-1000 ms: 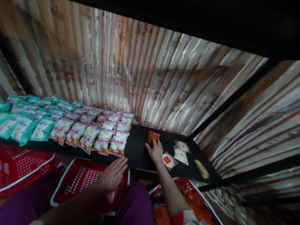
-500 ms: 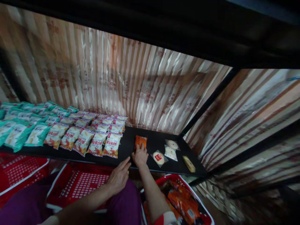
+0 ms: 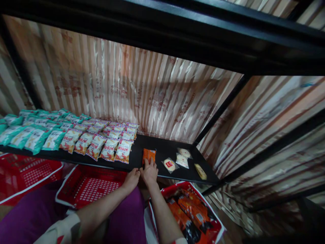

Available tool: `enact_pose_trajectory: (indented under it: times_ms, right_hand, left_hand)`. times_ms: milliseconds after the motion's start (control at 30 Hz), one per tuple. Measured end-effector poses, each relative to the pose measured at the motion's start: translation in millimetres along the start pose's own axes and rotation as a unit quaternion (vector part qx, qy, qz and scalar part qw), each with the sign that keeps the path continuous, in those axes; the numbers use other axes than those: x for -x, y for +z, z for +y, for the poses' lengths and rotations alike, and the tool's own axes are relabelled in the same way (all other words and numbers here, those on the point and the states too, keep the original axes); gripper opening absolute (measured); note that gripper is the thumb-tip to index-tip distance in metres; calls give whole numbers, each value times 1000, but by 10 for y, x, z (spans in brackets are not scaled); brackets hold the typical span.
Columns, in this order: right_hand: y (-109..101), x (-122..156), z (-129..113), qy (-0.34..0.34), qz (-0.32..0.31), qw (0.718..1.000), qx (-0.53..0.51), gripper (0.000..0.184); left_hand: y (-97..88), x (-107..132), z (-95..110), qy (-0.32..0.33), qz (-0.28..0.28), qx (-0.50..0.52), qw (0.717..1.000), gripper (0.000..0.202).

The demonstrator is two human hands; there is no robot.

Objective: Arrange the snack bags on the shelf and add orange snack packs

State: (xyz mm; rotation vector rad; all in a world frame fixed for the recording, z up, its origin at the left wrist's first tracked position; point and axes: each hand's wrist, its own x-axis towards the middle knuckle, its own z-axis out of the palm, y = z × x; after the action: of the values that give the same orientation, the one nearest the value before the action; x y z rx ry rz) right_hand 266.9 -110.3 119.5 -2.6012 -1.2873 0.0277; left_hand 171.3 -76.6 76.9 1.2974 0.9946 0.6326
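Note:
My right hand rests at the front edge of the black shelf, its fingers laid flat on an orange snack packet. My left hand sits just left of it at the shelf edge, fingers curled down, holding nothing I can see. Left of the orange packet lie rows of white-and-red snack bags, and further left teal snack bags.
Two round cakes in clear wrappers and a yellow bar lie right of the orange packet. A red basket stands below the shelf. Another red basket at lower right holds orange packets. A striped foil backdrop lines the shelf's rear.
My right hand has drawn the orange packet toward the shelf's front edge. My left hand has moved right and closer to it. The view has tilted and pulled back.

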Motion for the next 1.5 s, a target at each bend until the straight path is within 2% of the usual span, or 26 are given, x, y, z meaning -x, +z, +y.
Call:
enact_pose_trajectory:
  times_ms: [67,200,467,633,833,967,1033,1067,1167,1200,1367,1500]
  right_hand:
    - [-13,42,18,-5,-3,1000,-6,51]
    - [-38,138,59,-8,-9,999,-30,49]
    - [51,217,173,6,2,996,-88,74]
    - [45,199,244,-13,-6,993,-121,73]
    - [83,167,507,-56,-4,965,-255,63]
    - [152,195,670,7,30,945,-325,52]
    - [189,226,698,57,24,916,-395,47]
    - [207,244,699,90,14,886,-454,46]
    - [247,300,663,181,-23,769,-613,48]
    - [254,320,645,198,-35,742,-640,48]
    - [211,438,561,204,-80,679,-701,38]
    - [104,576,554,201,-86,638,-739,40]
  left_hand:
    - [56,19,6,-38,-15,41,998,17]
    - [203,35,39,-95,-26,109,989,28]
    - [350,-23,76,-181,-13,187,965,29]
    - [386,-68,99,-202,4,217,955,30]
    - [427,-31,128,-207,44,224,951,32]
    - [422,-4,147,-205,73,233,948,32]
    - [420,18,153,-201,81,242,946,32]
    - [419,33,154,-198,84,248,945,31]
    - [405,102,150,-191,91,265,941,29]
    - [395,132,150,-189,93,269,940,28]
    - [318,324,177,-168,104,292,936,18]
    - [336,510,217,-138,129,314,931,11]
